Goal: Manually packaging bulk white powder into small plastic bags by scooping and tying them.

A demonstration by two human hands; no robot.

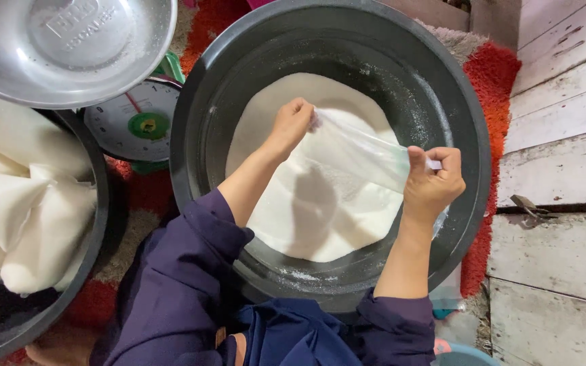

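Note:
A large dark basin (456, 95) holds a heap of white powder (320, 210). Above it I stretch a clear plastic bag (361, 152) between both hands. My left hand (291, 125) pinches the bag's edge at the left, over the powder. My right hand (432, 186) grips the opposite edge at the right, near the basin's inner wall. The bag looks empty and lies almost flat above the powder.
A second dark basin (93, 224) at the left holds several filled white bags (28, 217). A metal bowl (69, 47) sits on a green dial scale (137, 122) at the top left. A red rug (496, 74) and white wooden floorboards (564, 135) lie to the right.

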